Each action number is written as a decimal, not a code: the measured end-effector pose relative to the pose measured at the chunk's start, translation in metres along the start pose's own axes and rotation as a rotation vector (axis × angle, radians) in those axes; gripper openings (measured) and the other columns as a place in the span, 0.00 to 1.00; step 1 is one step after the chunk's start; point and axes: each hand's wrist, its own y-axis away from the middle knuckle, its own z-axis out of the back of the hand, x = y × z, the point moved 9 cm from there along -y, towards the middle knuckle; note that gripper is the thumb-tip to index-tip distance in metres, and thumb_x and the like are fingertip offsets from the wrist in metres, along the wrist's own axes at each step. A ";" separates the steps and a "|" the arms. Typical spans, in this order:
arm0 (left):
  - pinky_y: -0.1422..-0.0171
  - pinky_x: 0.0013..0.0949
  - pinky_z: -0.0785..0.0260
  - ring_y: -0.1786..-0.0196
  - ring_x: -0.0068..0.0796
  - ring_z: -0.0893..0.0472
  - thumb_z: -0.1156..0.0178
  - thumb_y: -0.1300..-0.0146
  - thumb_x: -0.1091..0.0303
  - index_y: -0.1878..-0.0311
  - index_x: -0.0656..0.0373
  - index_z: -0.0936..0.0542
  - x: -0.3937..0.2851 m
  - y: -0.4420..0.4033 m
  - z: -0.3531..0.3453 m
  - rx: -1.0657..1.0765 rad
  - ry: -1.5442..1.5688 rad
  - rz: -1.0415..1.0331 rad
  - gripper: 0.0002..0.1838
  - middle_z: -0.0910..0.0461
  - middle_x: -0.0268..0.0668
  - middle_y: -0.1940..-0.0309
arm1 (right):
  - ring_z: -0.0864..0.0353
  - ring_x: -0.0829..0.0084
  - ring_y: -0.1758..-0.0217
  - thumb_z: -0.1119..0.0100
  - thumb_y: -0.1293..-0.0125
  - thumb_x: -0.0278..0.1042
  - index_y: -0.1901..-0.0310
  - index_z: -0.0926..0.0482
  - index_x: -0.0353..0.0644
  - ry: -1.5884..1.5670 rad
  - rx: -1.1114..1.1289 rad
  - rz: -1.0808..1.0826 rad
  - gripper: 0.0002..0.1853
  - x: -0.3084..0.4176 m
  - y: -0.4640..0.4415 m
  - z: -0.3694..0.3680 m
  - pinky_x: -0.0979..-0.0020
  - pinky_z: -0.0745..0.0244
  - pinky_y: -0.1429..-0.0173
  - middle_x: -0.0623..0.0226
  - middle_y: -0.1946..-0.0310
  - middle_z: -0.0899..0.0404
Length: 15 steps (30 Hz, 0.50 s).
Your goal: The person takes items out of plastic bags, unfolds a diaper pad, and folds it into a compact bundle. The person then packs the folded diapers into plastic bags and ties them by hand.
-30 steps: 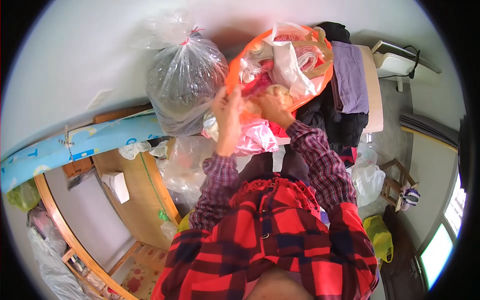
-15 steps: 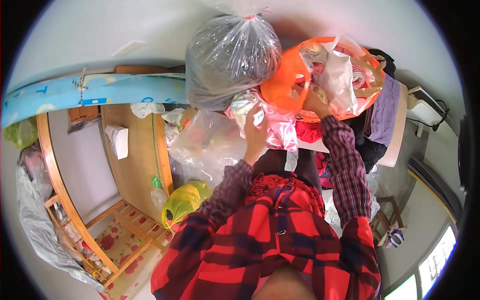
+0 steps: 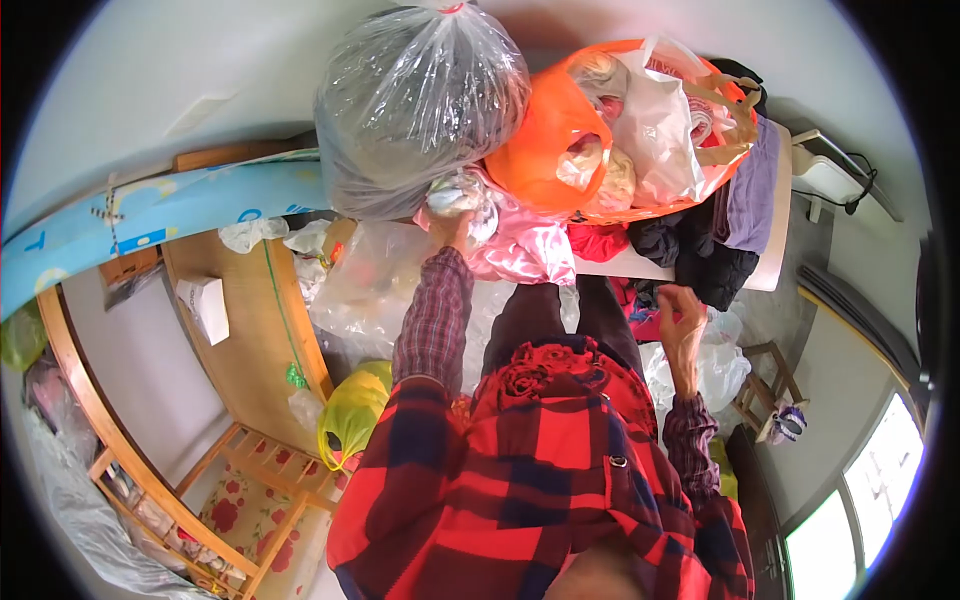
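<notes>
At one cloth point(image 3: 465, 197) beside two bags point(image 3: 545, 140), left fingers point(image 3: 455, 229), hold unclear; right fingers point(image 3: 677, 296) empty.

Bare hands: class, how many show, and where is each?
2: the bare left hand touches the pale crumpled cloth beside the glossy pink fabric; the bare right hand below the black clothing in the picture.

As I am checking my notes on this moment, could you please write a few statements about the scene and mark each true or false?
1. The left hand is at the pale crumpled cloth. True.
2. The right hand is inside the orange bag. False: it is outside the bag, nearer the person's body.
3. The purple cloth lies to the right of the orange bag. True.
4. The big clear plastic bag stands to the right of the orange bag. False: it stands to the left.
</notes>
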 end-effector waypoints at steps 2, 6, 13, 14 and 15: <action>0.52 0.33 0.30 0.53 0.37 0.25 0.32 0.60 0.69 0.48 0.67 0.36 0.024 -0.028 0.024 -0.016 0.082 -0.023 0.35 0.28 0.45 0.53 | 0.22 0.68 0.71 0.45 0.49 0.18 0.67 0.23 0.34 -0.033 0.034 0.040 0.06 -0.005 0.011 -0.011 0.72 0.29 0.64 0.60 0.73 0.25; 0.49 0.33 0.30 0.55 0.34 0.22 0.40 0.52 0.72 0.53 0.65 0.27 -0.036 0.036 0.033 0.234 -0.475 -0.544 0.20 0.23 0.42 0.58 | 0.22 0.67 0.68 0.42 0.51 0.19 0.65 0.24 0.35 -0.128 0.184 0.041 0.09 0.011 0.012 -0.044 0.71 0.29 0.63 0.59 0.71 0.24; 0.44 0.34 0.33 0.49 0.33 0.24 0.36 0.57 0.75 0.42 0.66 0.36 -0.118 0.193 -0.065 0.583 0.324 0.132 0.35 0.25 0.41 0.51 | 0.30 0.56 0.46 0.26 0.62 0.37 0.36 0.47 0.41 -0.319 0.589 0.115 0.51 0.097 0.011 -0.101 0.65 0.33 0.44 0.51 0.46 0.34; 0.41 0.35 0.35 0.47 0.32 0.26 0.35 0.57 0.72 0.39 0.64 0.39 -0.132 0.209 -0.086 0.590 0.191 0.017 0.38 0.27 0.40 0.50 | 0.33 0.55 0.42 0.24 0.64 0.39 0.35 0.50 0.40 -0.411 0.653 0.044 0.55 0.106 0.015 -0.100 0.65 0.35 0.40 0.50 0.42 0.37; 0.39 0.35 0.37 0.45 0.32 0.28 0.35 0.56 0.70 0.38 0.64 0.41 -0.156 0.231 -0.116 0.667 0.049 -0.168 0.40 0.30 0.40 0.47 | 0.34 0.56 0.41 0.28 0.58 0.47 0.34 0.53 0.37 -0.354 0.448 0.355 0.54 0.111 0.019 -0.094 0.64 0.36 0.39 0.52 0.41 0.39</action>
